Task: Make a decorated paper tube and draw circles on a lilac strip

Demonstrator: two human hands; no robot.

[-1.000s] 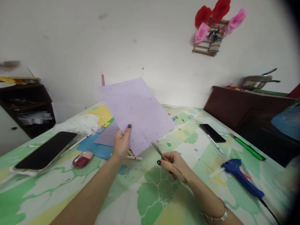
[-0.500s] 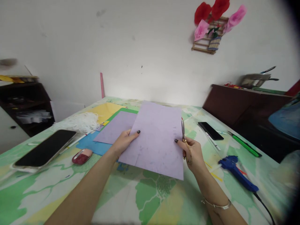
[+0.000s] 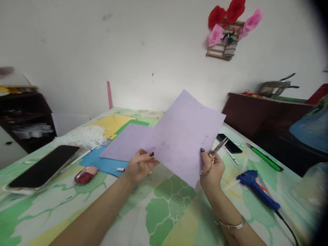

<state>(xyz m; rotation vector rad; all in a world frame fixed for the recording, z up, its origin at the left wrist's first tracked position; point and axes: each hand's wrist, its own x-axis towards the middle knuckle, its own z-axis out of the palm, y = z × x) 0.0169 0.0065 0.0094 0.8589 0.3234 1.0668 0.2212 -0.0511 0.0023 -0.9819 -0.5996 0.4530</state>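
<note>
A light purple foam or paper sheet [image 3: 186, 136] is held up above the table, tilted with one corner pointing up. My left hand [image 3: 138, 167] is closed, its thumb and fingers pinching at the sheet's left corner. My right hand [image 3: 214, 172] grips the sheet's lower right edge with the thumb in front. That same hand also holds a pair of gold-handled scissors [image 3: 220, 145], blades pointing up and right. Behind the left hand lie another purple sheet [image 3: 125, 141] and a blue sheet [image 3: 96, 160], with a white pen [image 3: 121, 169] beside the fingers.
At left are a large phone [image 3: 43, 167], a red-pink case [image 3: 85, 175] and white shredded strands [image 3: 83, 136]. Yellow [image 3: 112, 123] and green sheets lie behind. On the right are a black phone [image 3: 232, 145], a green cutter [image 3: 265, 159] and a corded blue glue gun [image 3: 258, 189].
The purple sheet has turned clockwise and risen toward the right. My left hand has shifted to its corner. The scissors now lean to the right, and the white pen has come into sight.
</note>
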